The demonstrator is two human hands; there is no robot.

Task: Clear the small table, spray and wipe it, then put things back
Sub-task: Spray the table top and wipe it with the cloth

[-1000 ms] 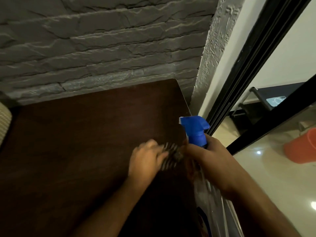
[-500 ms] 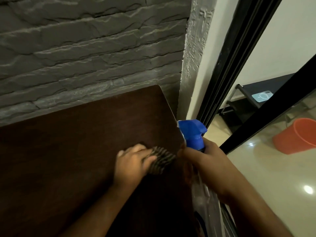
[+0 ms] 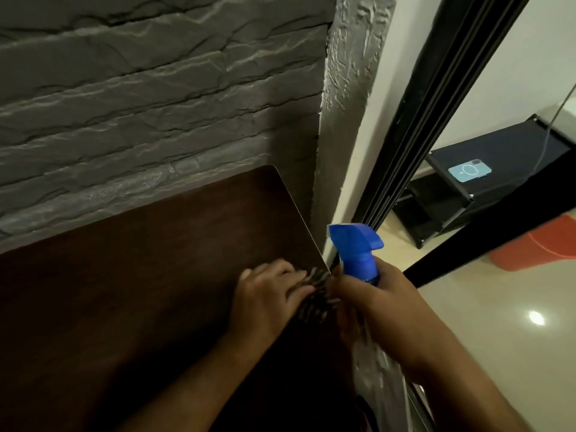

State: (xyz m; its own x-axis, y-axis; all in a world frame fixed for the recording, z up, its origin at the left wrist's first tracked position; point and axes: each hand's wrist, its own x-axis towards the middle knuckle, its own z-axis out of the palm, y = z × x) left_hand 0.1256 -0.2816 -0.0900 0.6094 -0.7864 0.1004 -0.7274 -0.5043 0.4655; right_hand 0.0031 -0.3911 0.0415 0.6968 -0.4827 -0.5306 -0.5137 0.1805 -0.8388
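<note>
The small table has a dark brown wooden top and stands against a grey brick wall. My left hand presses a dark striped cloth onto the top near its right edge, fingers curled over it. My right hand grips a clear spray bottle by the neck, just off the table's right edge. The bottle's blue trigger head points left, and its clear body slants down below my wrist.
The grey brick wall ends in a rough plaster corner. Right of it runs a black sliding-door frame. Beyond are a glossy tiled floor, an orange bucket and a black stand bearing a light blue phone.
My left hand slid the cloth left along the tabletop, then back toward the right edge. The view shifted left, and my right hand kept hold of the spray bottle.
</note>
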